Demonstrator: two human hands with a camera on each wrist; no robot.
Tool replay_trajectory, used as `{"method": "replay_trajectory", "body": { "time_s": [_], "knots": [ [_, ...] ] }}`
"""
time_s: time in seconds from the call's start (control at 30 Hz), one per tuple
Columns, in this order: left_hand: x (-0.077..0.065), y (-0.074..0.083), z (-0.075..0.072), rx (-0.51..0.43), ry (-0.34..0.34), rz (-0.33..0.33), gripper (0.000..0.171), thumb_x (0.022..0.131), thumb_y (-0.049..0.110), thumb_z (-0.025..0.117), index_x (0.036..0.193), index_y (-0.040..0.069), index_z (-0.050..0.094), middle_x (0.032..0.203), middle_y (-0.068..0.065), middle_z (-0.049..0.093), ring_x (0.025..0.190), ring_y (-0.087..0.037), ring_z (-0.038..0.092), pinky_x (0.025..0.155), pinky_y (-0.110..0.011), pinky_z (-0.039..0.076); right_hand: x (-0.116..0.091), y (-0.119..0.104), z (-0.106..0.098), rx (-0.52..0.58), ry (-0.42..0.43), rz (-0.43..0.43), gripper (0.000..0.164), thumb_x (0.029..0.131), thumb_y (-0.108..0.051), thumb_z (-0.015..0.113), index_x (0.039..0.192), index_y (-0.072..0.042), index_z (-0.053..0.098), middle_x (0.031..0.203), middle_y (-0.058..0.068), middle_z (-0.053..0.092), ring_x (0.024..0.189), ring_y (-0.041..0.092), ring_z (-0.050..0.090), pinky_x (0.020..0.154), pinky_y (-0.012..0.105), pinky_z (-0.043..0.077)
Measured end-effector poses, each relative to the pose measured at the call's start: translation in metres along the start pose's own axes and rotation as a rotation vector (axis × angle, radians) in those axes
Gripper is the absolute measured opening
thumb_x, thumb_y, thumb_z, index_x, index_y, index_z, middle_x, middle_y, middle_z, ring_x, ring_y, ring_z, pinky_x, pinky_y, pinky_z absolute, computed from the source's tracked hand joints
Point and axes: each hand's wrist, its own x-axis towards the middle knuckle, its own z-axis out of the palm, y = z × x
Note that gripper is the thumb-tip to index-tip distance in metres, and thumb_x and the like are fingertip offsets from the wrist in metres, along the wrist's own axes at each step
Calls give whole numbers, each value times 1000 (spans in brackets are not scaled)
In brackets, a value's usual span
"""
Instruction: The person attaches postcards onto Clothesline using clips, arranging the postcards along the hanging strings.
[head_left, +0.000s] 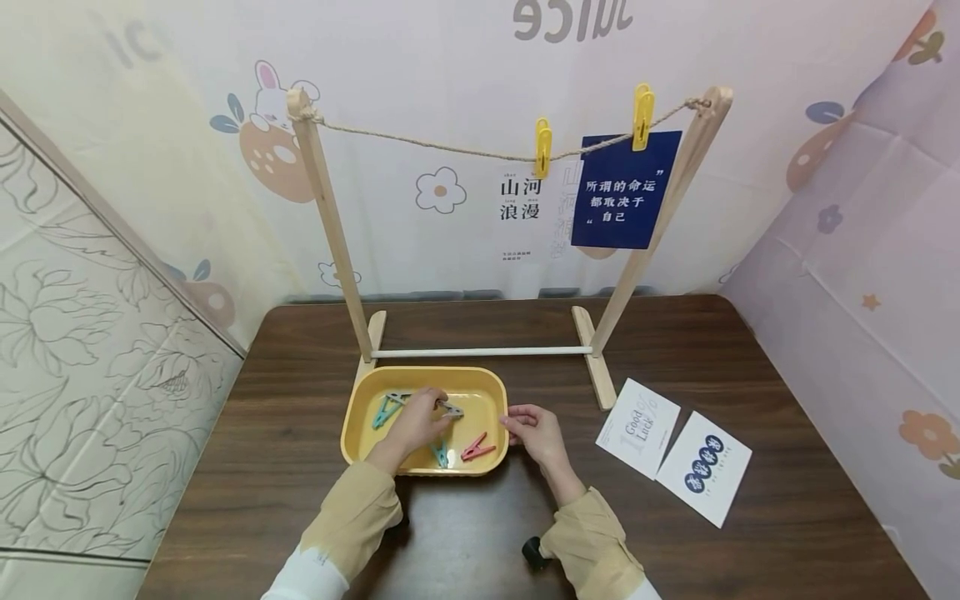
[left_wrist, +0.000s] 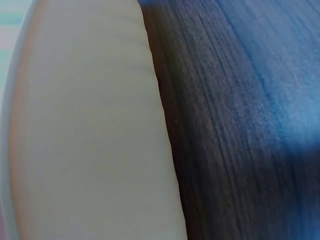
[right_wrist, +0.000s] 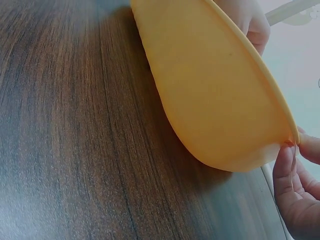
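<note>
A yellow plastic basin (head_left: 491,385) sits on the table with several clothespins inside. My left hand (head_left: 411,427) reaches into it, fingertips on a grey clothespin (head_left: 452,409) that they seem to pinch. Around that hand lie a teal clothespin (head_left: 384,412), another teal clothespin (head_left: 440,455) partly under the wrist, and a pink clothespin (head_left: 477,448). My right hand (head_left: 537,430) pinches the basin's right rim between thumb and fingers, which the right wrist view shows up close. In the left wrist view only the basin's pale wall (left_wrist: 95,125) and the table appear.
Behind the basin stands a wooden frame (head_left: 333,200) with a twine line (head_left: 420,142). A yellow clothespin (head_left: 642,117) holds a navy card (head_left: 622,192); another yellow clothespin (head_left: 543,148) hangs left of it. Two white cards (head_left: 639,427) lie at the right.
</note>
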Motion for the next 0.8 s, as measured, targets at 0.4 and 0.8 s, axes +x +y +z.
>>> {"method": "replay_trajectory", "body": {
  "time_s": [0.4, 0.8],
  "knots": [
    [-15, 0, -5, -46, 104, 10, 27, 74, 7, 69, 94, -8, 61, 86, -13, 56, 75, -23, 53, 65, -31, 46, 33, 59, -4, -18, -9, -50, 33, 75, -20, 71, 94, 5, 59, 69, 4, 61, 52, 10, 57, 48, 25, 50],
    [-27, 2, -6, -95, 155, -16, 25, 73, 6, 70, 92, -7, 62, 79, -9, 53, 70, -20, 51, 60, -28, 44, 18, 52, -9, -21, 33, -107, 33, 80, -27, 66, 92, 4, 62, 71, 11, 62, 54, 15, 58, 48, 28, 50]
  ]
}}
